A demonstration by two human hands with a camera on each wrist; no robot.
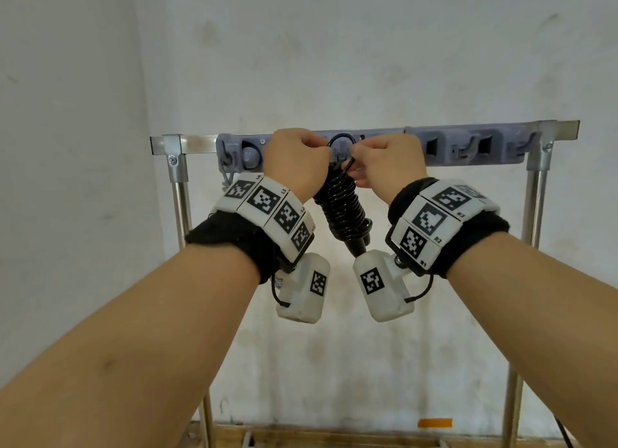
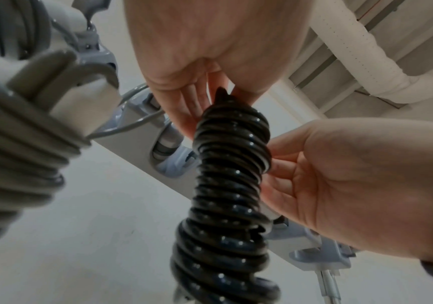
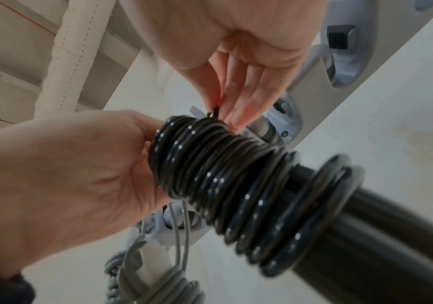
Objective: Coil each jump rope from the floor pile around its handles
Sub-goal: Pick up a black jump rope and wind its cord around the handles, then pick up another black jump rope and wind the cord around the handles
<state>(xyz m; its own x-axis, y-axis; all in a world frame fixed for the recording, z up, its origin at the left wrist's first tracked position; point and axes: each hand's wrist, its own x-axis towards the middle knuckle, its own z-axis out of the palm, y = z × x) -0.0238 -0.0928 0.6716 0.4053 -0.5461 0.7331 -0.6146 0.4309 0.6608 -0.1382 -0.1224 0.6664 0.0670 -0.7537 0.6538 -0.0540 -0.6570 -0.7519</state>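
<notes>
Head view: both hands are raised in front of a grey wall-hook rail (image 1: pixel 468 146) fixed along the top bar of a metal rack (image 1: pixel 179 166). The left hand (image 1: pixel 296 161) and the right hand (image 1: pixel 388 161) are curled around a small loop of black cord (image 1: pixel 340 139) at the top of a black jump rope (image 1: pixel 341 210), pinching it from either side. The rope is already wound in tight turns around its handles and hangs straight down from the two grips, between the wrists, its lower handle end (image 1: pixel 356 247) just above the wrist cameras. The loop sits right against the rail.

Left wrist view: the coiled black rope (image 2: pixel 232 185) runs down from the left hand's fingers (image 2: pixel 192 107), which close around its top tip. The right hand (image 2: pixel 353 185) comes in from the right, its fingertips touching the side of the upper turns. To the left of the grip hangs a grey coiled jump rope (image 2: pixel 18 144), blurred, on the rail.

Right wrist view: the right hand's fingers (image 3: pixel 246 96) pinch the thin black cord end just above the coil (image 3: pixel 223 181). The left hand (image 3: pixel 67 176) wraps the near end of the coil from the left. The black handles (image 3: pixel 392 226) stick out below and right of the grips. The grey rope (image 3: pixel 153 283) hangs beneath the left hand.
</notes>
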